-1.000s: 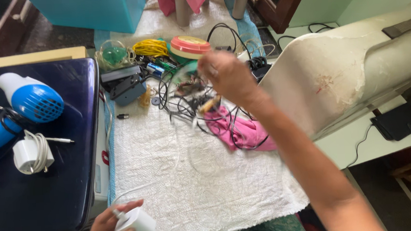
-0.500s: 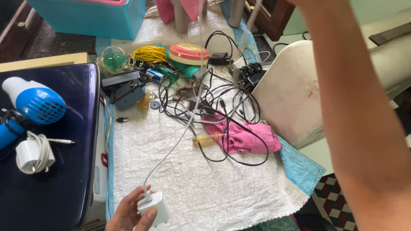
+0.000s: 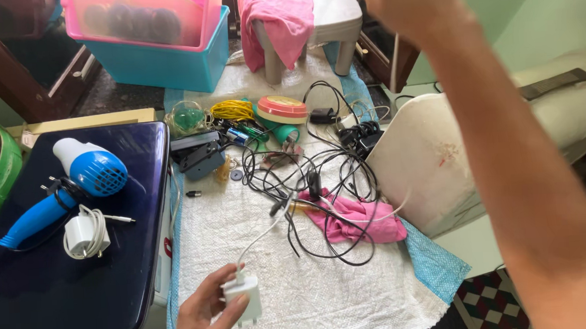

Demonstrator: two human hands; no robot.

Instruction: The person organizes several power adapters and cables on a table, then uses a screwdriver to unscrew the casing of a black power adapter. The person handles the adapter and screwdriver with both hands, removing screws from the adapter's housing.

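Observation:
My left hand [image 3: 201, 319] is low in the view and grips a white charger plug [image 3: 245, 297] over a white woven cloth [image 3: 315, 305]. A thin white cable [image 3: 270, 228] runs from the plug up through a tangle of black cables [image 3: 321, 176]. It curves past a pink rag [image 3: 364, 226]. My right hand [image 3: 402, 2] is raised high at the top of the view, fingers closed. The white cable hangs down from it beside my forearm.
A blue and white hair dryer [image 3: 80, 177] and a second white charger [image 3: 83, 233] lie on a dark blue case [image 3: 57, 294] at left. Behind stand a teal bin [image 3: 165, 67], a stool [image 3: 311, 21] and small gadgets. A white appliance [image 3: 428, 156] sits at right.
My right hand has risen from the cable pile to the top of the view, drawing the white cable up. My left hand has shifted right with the charger.

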